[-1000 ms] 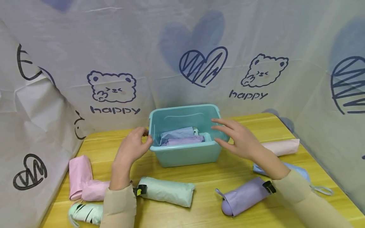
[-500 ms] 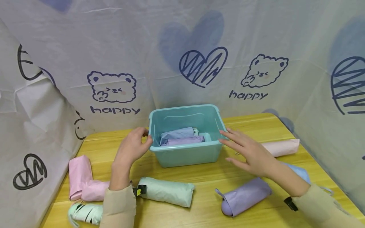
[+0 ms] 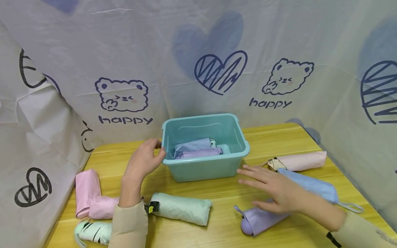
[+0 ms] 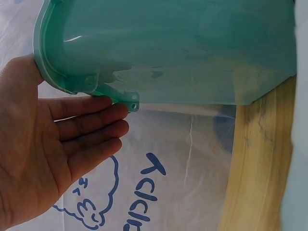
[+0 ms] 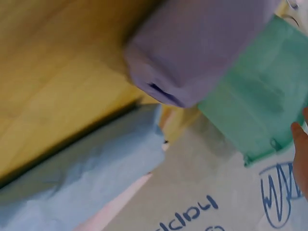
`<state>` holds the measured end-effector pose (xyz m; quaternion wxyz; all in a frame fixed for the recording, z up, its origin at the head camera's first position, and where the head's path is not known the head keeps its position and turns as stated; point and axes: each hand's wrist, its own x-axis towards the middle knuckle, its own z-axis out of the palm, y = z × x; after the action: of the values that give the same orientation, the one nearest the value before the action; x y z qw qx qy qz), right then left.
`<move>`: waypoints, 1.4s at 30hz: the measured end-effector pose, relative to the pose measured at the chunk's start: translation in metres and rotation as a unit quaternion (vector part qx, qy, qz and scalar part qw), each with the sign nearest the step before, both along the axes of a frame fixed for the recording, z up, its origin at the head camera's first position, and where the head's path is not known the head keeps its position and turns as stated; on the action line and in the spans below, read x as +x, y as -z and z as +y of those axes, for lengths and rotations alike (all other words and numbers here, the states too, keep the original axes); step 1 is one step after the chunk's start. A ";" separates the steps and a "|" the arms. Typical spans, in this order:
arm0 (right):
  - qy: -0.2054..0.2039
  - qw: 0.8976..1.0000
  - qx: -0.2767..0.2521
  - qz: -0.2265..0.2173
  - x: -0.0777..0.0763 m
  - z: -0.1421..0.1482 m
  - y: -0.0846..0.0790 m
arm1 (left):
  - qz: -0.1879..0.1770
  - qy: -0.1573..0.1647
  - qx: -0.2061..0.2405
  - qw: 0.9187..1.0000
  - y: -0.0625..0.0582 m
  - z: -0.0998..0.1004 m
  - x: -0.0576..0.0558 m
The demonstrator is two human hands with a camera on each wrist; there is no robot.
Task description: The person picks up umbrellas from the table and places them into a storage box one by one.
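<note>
A turquoise plastic bin [image 3: 204,170] stands at the back of the table, with a blue folded umbrella [image 3: 192,145] and a purple one [image 3: 201,153] lying inside. My left hand [image 3: 144,158] is at the bin's left rim, its fingers extended along the outside; in the left wrist view the fingertips [image 4: 118,111] meet the rim's underside. Over a sleeved purple umbrella [image 3: 263,222] with a round handle hovers my right hand [image 3: 276,189], fingers spread and holding nothing. The right wrist view shows this purple umbrella [image 5: 192,48] close up.
A blue umbrella [image 3: 313,186] and a pale pink one [image 3: 304,161] lie at the right. In front of the bin is a mint umbrella [image 3: 183,209]. Two pink umbrellas [image 3: 88,189] and a mint one with dark stripes [image 3: 96,232] lie left. Printed cloth [image 3: 173,96] hangs behind.
My right hand has left the bin's right rim and come down and toward me, over the purple umbrella. The left hand and the bin have stayed in place.
</note>
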<state>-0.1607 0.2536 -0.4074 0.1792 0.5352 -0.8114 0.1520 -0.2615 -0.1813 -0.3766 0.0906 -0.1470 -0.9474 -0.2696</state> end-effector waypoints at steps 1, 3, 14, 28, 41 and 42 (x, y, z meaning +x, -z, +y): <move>-0.004 1.000 0.010 -0.006 0.002 0.001 0.002 | 0.001 0.000 -0.001 1.000 0.000 0.000 0.000; -0.010 0.999 0.032 -0.017 0.007 0.003 0.007 | 0.000 -0.001 -0.002 1.000 0.001 -0.001 0.000; 0.017 0.986 0.156 -0.059 0.030 0.032 0.033 | 0.002 -0.001 -0.001 1.000 -0.001 -0.001 0.000; -0.011 0.991 0.132 -0.035 0.028 0.047 0.043 | 0.003 0.000 0.002 1.000 -0.002 -0.001 0.001; -0.011 0.991 0.127 -0.034 0.024 0.040 0.044 | -0.002 -0.004 0.005 1.000 -0.001 -0.001 0.000; -0.009 0.991 0.126 -0.035 0.024 0.039 0.044 | -0.002 -0.003 0.006 1.000 -0.001 -0.001 0.000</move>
<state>-0.1363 0.2929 -0.4510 0.0808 0.5549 -0.8251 0.0688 -0.2613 -0.1819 -0.3758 0.0906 -0.1435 -0.9462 -0.2757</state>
